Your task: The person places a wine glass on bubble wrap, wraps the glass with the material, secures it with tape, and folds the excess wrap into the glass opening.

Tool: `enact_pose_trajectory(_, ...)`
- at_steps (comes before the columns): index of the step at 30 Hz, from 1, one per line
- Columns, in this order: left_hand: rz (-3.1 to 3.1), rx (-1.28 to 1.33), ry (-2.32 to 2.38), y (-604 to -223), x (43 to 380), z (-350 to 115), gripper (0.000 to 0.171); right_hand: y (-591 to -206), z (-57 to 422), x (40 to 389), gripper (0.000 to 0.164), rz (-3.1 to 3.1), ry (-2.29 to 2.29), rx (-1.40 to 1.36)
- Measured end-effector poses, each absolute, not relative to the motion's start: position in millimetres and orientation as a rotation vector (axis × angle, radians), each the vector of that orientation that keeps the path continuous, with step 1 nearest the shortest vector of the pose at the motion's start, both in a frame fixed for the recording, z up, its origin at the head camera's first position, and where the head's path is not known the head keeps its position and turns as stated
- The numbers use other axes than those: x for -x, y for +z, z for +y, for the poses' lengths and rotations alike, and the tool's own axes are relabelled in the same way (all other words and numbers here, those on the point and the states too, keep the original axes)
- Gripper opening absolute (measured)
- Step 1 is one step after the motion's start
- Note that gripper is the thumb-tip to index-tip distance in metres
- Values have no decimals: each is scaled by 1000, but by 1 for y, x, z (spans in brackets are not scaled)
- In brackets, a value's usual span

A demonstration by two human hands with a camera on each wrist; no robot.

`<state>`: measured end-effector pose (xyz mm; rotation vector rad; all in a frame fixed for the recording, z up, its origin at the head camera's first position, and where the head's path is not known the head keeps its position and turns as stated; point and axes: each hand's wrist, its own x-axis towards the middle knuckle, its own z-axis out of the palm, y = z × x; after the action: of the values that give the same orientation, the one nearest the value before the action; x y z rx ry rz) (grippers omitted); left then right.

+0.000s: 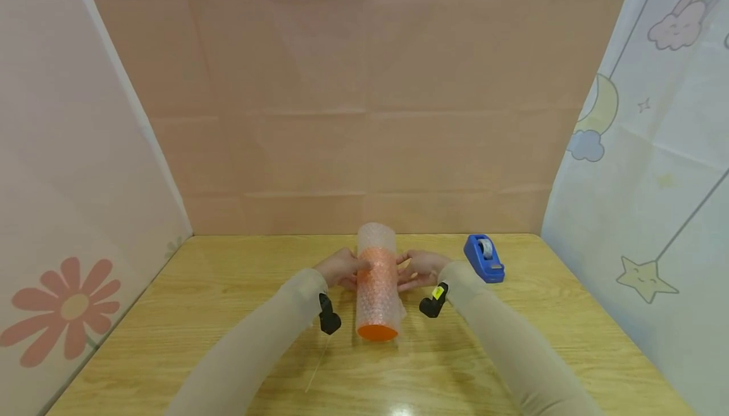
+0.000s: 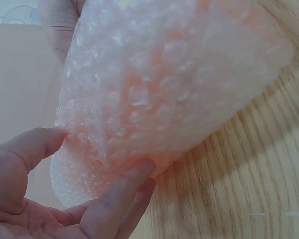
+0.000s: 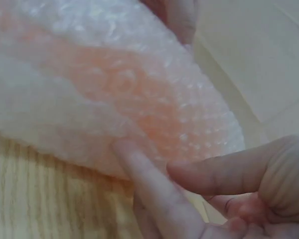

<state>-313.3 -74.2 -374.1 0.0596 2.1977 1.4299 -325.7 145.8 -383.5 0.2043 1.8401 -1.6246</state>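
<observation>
An orange cylinder [image 1: 377,332] lies lengthwise on the table, wrapped in clear bubble wrap [image 1: 376,292]; its orange near end shows, and the wrap reaches past it at the far end. My left hand [image 1: 340,268] holds the left side, thumb on top and fingers low against the wrap [image 2: 139,94]. From the right, my right hand [image 1: 421,268] grips the wrapped roll. In the right wrist view its thumb and forefinger [image 3: 154,191] come together at the lower edge of the wrap [image 3: 124,84].
A blue tape dispenser [image 1: 485,259] with a roll of tape stands right of the hands, near the table's back. The wooden table [image 1: 228,289] meets a plain backdrop [image 1: 364,118] behind and printed sheets at both sides. A thin pale strip [image 1: 317,368] lies in front.
</observation>
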Motion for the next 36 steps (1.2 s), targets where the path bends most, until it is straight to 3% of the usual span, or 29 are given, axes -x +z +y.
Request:
enact_pose_trajectory(7,2181,-58,1443,-375,314,-75,31,-393,147,325,57,1822,-1683,-248)
enact_pose_trajectory(15,2200,-80,1439,-375,315,-74,26,-396,151,321,33,1879,-1545,-139)
enact_pose_trajectory(36,2130,-67,1472,-381,316,-74,29,-398,152,321,44,1810,-1579,-56)
